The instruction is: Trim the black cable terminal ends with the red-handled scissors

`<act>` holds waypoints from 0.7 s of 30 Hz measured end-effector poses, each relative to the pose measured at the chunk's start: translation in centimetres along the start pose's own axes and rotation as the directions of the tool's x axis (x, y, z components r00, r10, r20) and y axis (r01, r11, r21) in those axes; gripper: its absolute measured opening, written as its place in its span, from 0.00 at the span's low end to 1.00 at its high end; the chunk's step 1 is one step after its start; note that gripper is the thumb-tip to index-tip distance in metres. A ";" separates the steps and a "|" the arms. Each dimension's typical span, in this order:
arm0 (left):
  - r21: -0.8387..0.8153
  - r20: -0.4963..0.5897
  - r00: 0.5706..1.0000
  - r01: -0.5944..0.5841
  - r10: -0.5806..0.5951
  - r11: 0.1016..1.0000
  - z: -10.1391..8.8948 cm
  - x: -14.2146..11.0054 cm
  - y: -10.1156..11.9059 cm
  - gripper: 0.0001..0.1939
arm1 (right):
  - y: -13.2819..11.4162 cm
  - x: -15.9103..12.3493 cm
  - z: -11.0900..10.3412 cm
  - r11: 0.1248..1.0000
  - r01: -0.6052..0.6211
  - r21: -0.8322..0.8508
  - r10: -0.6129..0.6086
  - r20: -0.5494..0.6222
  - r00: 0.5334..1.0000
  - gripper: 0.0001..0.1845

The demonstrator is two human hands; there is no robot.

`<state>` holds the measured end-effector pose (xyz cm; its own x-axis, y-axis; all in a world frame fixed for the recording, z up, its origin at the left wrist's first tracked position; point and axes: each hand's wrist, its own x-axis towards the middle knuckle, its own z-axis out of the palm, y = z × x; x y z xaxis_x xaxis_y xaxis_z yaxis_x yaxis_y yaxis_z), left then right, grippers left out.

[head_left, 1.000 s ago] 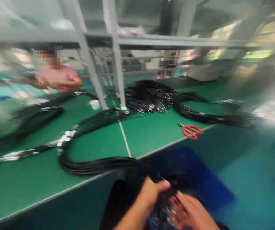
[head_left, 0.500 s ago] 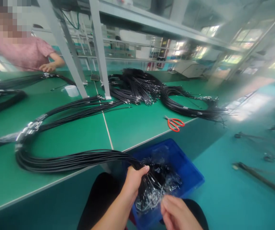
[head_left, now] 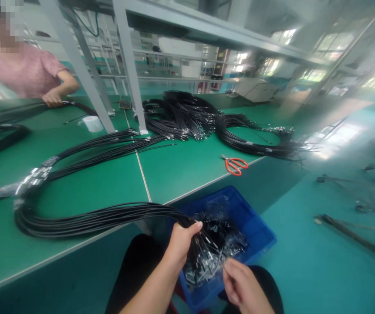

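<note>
The left hand was wrapped tight around a bunch of black cables. The bunch curved across the green table, and its end hung past the edge, over the blue bin. One second before, the two hands were close together. Now the right hand was farther from the left, its fingers curled closed by the shiny tips. I could not tell if they pinched one. The tips fanned out between the hands, so each was likely easier to reach.
</note>
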<state>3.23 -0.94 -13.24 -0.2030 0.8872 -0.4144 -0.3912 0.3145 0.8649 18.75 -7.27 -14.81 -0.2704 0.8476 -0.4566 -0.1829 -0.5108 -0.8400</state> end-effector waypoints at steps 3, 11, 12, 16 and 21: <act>-0.015 0.023 1.000 0.015 -0.015 1.000 0.1 -0.3 0.1 0.08 | 0.4 1.0 0.8 1.000 0.012 0.029 -0.012 0.007 1.000 0.20; -0.073 0.028 0.999 0.027 -0.025 0.997 0.1 -0.2 -0.2 0.08 | 0.2 1.5 2.7 0.993 0.057 0.106 -0.066 0.076 0.995 0.22; -0.083 0.027 0.999 0.028 -0.026 0.996 0.1 0.0 -0.3 0.08 | 0.3 1.1 2.4 0.993 0.058 0.107 -0.067 0.089 0.994 0.22; -0.104 0.050 0.998 0.053 -0.048 0.993 0.5 0.5 0.0 0.08 | 1.2 0.6 0.9 0.998 0.031 0.053 -0.035 0.061 0.998 0.21; -0.083 0.084 0.995 0.058 -0.051 0.995 0.8 0.3 0.4 0.09 | 1.2 3.6 -1.4 0.984 0.062 -0.165 -0.084 -0.134 0.987 0.16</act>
<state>3.76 -0.26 -12.79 -0.1067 0.8953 -0.4325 -0.4752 0.3361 0.8131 18.88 -4.61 -17.88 -0.1250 0.8993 -0.4192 -0.0409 -0.4268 -0.9034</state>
